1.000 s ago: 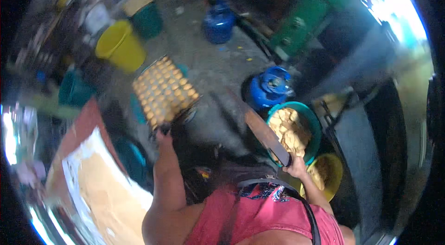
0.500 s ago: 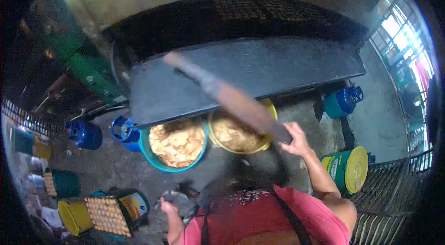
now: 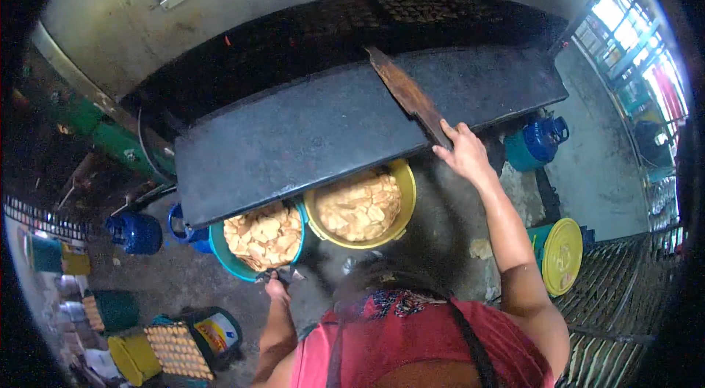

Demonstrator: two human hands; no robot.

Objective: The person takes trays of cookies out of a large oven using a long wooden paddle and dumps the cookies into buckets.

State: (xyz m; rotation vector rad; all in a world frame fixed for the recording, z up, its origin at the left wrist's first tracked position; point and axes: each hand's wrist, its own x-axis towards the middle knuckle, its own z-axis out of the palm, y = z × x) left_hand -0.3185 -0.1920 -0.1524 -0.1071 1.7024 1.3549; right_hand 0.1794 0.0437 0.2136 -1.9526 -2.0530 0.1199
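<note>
My right hand [image 3: 465, 154] is closed round the near end of a worn wooden paddle [image 3: 405, 91]. The paddle slants up and left across the dark metal ledge [image 3: 286, 140], its far tip at the mouth of the oven [image 3: 264, 57]. Closed by the near rim of a teal tub [image 3: 217, 245], my left hand [image 3: 276, 289] grips something small and dark that I cannot make out. Flat, pale brown baked pieces [image 3: 266, 234] fill that tub. More such pieces [image 3: 360, 210] lie in the yellow tub [image 3: 410, 201] beside it. Both tubs sit partly under the ledge's front edge.
Blue gas cylinders stand at the left [image 3: 139, 233] and right [image 3: 540, 142] of the ledge. A yellow-lidded bucket [image 3: 562, 257] is near my right elbow. At the lower left are a tray of eggs [image 3: 178, 350], a dark bucket [image 3: 218, 333] and a yellow bucket [image 3: 134, 360].
The paddle has swung away from over the yellow tub, its tip now farther forward at the oven mouth. My left hand has moved forward to the teal tub's rim. The view has shifted slightly.
</note>
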